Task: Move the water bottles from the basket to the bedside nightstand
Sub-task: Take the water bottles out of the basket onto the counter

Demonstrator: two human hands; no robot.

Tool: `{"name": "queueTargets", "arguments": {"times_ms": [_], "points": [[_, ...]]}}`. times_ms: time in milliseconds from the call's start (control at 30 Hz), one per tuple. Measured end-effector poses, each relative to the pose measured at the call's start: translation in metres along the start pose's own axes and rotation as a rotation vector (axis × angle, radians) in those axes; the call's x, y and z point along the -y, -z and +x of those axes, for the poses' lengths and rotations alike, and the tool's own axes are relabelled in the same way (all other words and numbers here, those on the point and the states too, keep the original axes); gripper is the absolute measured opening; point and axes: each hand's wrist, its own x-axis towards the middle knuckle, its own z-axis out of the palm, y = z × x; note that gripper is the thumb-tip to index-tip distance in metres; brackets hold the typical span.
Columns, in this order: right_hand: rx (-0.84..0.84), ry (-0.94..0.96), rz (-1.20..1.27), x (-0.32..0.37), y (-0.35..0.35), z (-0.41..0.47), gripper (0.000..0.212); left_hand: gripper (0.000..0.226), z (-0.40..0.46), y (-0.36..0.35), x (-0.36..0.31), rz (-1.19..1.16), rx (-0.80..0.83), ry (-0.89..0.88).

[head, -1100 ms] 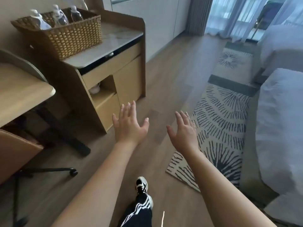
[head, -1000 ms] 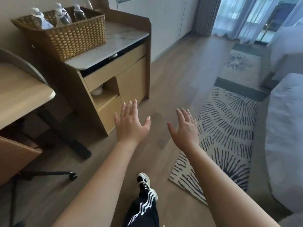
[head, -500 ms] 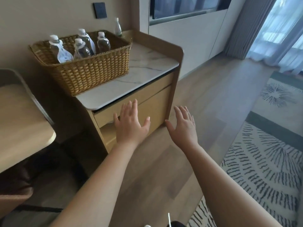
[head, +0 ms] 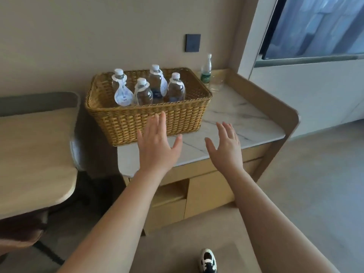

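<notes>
A woven wicker basket [head: 177, 117] stands on the marble top of a wooden cabinet [head: 240, 119]. Several clear water bottles with white caps and paper neck tags stand upright inside it, among them one at the left [head: 120, 89] and one at the right [head: 176, 89]. My left hand [head: 157, 146] hovers open in front of the basket's near wall, palm down, holding nothing. My right hand [head: 226, 146] is open beside it over the cabinet top, also without anything in it. No bed or bedside nightstand shows in this view.
A bottle with a green label [head: 206, 70] stands behind the basket in the cabinet's back corner. A beige desk [head: 33, 154] lies to the left, a dark wall switch [head: 193, 42] above the basket, a TV screen [head: 315, 26] at the upper right. My shoe [head: 208, 261] is on the floor.
The view has swung left and up from the floor, rug and beds toward the cabinet, and I am closer to the basket. Both hands stay open and now reach over the cabinet's front.
</notes>
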Motion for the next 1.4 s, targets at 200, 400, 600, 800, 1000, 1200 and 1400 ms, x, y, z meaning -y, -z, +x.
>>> {"name": "queueTargets", "arguments": {"times_ms": [200,400,600,800,1000,1200,1400], "points": [[0.061,0.228,0.102,-0.004,-0.003,0.128,0.061,0.074,0.088,-0.021,-0.018,0.081,-0.144,0.199],[0.122,0.330,0.213,0.002,-0.021,0.202,0.060,0.069,0.133,-0.018,-0.007,0.081,-0.271,0.317],[0.214,0.433,0.219,0.020,-0.050,0.250,0.058,0.060,0.174,-0.012,0.025,-0.059,-0.256,0.363],[0.194,0.537,0.098,0.040,-0.064,0.304,0.055,0.057,0.221,-0.005,0.051,0.093,-0.105,0.323],[0.362,0.595,-0.011,0.052,-0.079,0.335,0.052,0.034,0.241,-0.012,0.075,0.128,0.053,0.308],[0.407,0.585,0.000,0.056,-0.089,0.343,0.043,0.020,0.249,-0.013,0.090,0.146,0.087,0.236],[0.399,0.531,-0.035,0.063,-0.090,0.338,0.033,0.023,0.251,-0.010,0.093,0.092,0.119,0.211]]}}
